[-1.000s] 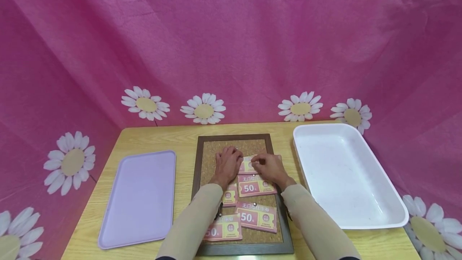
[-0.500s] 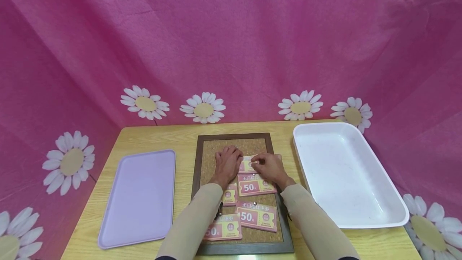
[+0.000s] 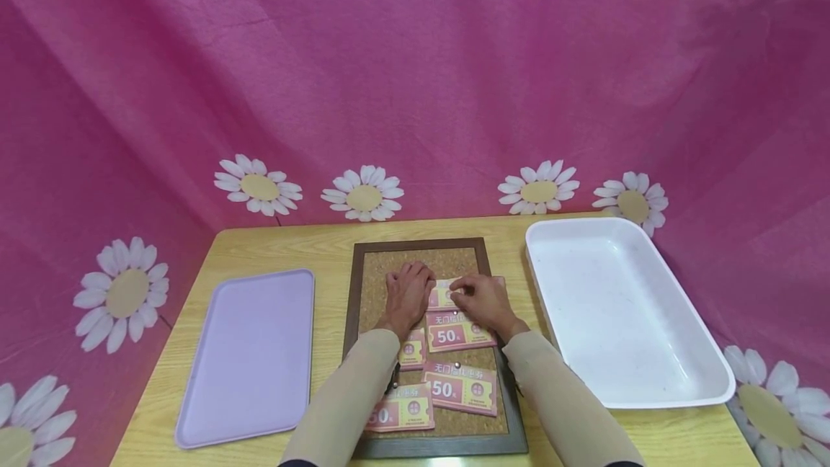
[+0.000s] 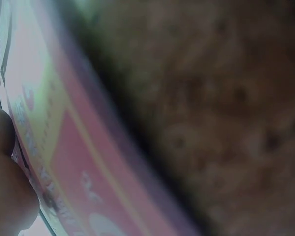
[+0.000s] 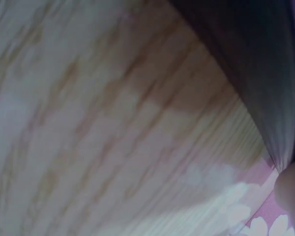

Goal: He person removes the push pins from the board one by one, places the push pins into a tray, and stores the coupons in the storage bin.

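Observation:
In the head view several pink and yellow coupons lie on a framed cork board [image 3: 382, 265]. My left hand [image 3: 408, 295] rests at the left end of the topmost coupon [image 3: 441, 297]. Over that coupon's upper part, my right hand [image 3: 485, 301] has its thumb and forefinger bent close together. Whatever may be between those fingertips is hidden. Below lie a second coupon [image 3: 454, 336], a lower right one [image 3: 462, 389] and a lower left one [image 3: 405, 409]. Small round pin heads show at the tops of some. The left wrist view shows a thumb [image 4: 10, 182] touching a thick coupon [image 4: 88, 162].
A flat lilac tray [image 3: 249, 359] lies to the left of the board. To the right stands a deep white tray [image 3: 622, 316]. All rest on a wooden table [image 3: 285, 243], backed by a pink curtain [image 3: 415, 92] with white flowers. The board's dark frame [image 5: 255, 64] crosses the right wrist view.
Both hands stay in nearly the same place over the topmost coupon. The head view has shifted very slightly; no coupon has visibly moved.

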`<move>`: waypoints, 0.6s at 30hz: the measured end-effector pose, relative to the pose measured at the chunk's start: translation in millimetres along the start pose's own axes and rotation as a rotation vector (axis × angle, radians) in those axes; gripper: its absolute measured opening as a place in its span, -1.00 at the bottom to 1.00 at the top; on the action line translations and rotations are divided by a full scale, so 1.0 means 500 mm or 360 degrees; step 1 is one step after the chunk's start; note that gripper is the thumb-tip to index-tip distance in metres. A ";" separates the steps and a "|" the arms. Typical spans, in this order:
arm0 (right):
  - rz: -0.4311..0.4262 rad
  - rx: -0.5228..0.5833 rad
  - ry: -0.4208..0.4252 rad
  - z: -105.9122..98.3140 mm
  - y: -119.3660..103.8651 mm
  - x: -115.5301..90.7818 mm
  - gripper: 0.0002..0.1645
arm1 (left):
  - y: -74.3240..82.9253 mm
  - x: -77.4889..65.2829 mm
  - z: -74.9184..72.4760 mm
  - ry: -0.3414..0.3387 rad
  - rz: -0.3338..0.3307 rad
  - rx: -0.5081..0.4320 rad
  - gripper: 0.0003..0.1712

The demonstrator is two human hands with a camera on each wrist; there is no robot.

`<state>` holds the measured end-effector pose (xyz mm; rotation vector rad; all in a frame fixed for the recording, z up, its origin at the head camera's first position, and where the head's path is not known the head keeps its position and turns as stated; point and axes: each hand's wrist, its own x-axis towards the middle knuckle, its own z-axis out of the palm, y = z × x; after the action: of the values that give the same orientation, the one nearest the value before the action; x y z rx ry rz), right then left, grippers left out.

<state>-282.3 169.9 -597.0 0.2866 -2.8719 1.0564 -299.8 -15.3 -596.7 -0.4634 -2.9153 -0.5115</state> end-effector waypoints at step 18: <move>0.0029 0.0006 -0.0023 0.001 0.004 0.001 -0.83 | -0.023 0.000 -0.001 -0.0012 0.0026 -0.0355 -0.81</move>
<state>-283.2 171.2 -598.6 0.2700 -2.8911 1.0674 -303.4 -26.0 -599.9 -0.5164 -2.8717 -0.8394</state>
